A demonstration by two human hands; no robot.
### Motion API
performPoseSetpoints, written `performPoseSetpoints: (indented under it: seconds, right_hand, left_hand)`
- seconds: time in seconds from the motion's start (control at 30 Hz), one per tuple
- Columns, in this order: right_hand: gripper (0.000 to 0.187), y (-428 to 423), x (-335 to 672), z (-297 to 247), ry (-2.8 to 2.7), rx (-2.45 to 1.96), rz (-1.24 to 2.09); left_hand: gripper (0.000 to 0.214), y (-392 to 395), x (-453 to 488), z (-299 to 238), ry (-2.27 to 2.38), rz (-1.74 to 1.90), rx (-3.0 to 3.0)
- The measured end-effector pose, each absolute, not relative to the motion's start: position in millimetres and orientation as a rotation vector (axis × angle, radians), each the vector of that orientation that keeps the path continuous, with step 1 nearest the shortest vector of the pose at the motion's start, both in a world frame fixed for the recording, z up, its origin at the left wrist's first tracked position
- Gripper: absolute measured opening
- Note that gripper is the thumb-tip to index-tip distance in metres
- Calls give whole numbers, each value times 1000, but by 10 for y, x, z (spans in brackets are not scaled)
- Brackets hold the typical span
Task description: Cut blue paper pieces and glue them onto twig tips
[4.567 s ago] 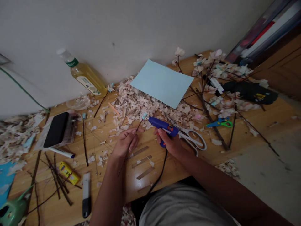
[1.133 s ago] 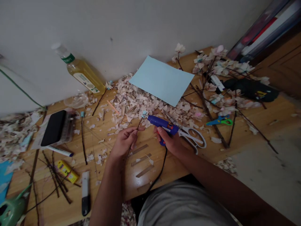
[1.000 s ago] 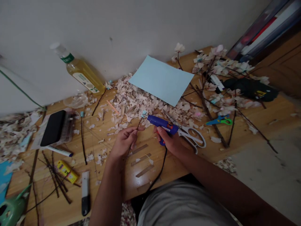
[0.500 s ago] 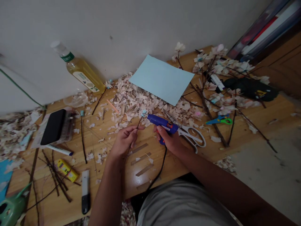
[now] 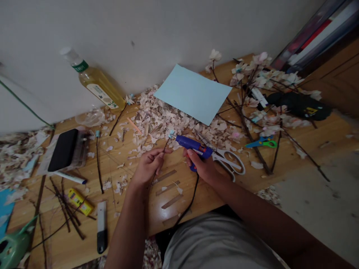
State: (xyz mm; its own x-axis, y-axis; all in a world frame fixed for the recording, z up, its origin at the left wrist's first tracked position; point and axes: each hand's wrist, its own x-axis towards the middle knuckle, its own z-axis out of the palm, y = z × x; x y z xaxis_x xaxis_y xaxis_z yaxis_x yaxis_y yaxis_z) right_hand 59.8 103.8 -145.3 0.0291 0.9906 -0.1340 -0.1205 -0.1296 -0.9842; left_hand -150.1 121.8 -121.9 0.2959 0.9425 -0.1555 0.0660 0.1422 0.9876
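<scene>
My left hand [image 5: 148,166] pinches a thin dark twig [image 5: 166,145] whose tip carries a small pale blue paper piece [image 5: 171,133]. My right hand [image 5: 203,168] grips a blue hot glue gun [image 5: 193,145]; its nozzle touches the twig's tip. The gun's black cord [image 5: 190,203] runs down toward my lap. Both hands rest on the wooden table [image 5: 294,149], just in front of a heap of pinkish paper petals [image 5: 159,121].
White-handled scissors [image 5: 230,162] lie right of the gun. A light blue sheet [image 5: 193,93] lies behind, flowered branches [image 5: 258,86] and small blue-green scissors [image 5: 262,143] at right. An oil bottle [image 5: 95,86], phone [image 5: 63,149], marker [image 5: 70,177], loose twigs [image 5: 67,213] and knife [image 5: 101,228] lie left.
The view has drifted slightly. Both hands stay in place, with the glue gun nozzle held against the twig's tip throughout.
</scene>
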Motion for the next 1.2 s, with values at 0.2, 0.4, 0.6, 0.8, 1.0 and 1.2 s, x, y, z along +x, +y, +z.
performPoseSetpoints:
  seconds: [0.2,0.4,0.6,0.8,1.0,1.2]
  right_hand:
    - [49,1035,605,-1446,-1058,-1201,1338]
    - [48,1046,600,-1505,-1037,-1235,1344]
    - [51,1046,595,-1497,-1020,-1246,1345]
    - [52,1040,597,-1464,-1031,-1264,1328]
    - [49,1035,605,-1483,-1033,-1218,1334]
    - [51,1042,601,-1499,-1034,-1217,1325]
  left_hand:
    - [55,1224,-1469,-1192,1136,797,1312]
    - [58,1227,-1473,-1162,1150,799,1331]
    - [56,1234,-1483,-1152,1149,810,1338]
    - [55,1223,-1476,-1163,1150,837,1308]
    - [56,1231,-1480,-1162,1157,815,1331]
    - [51,1218,-1442,-1197,1192,823,1303]
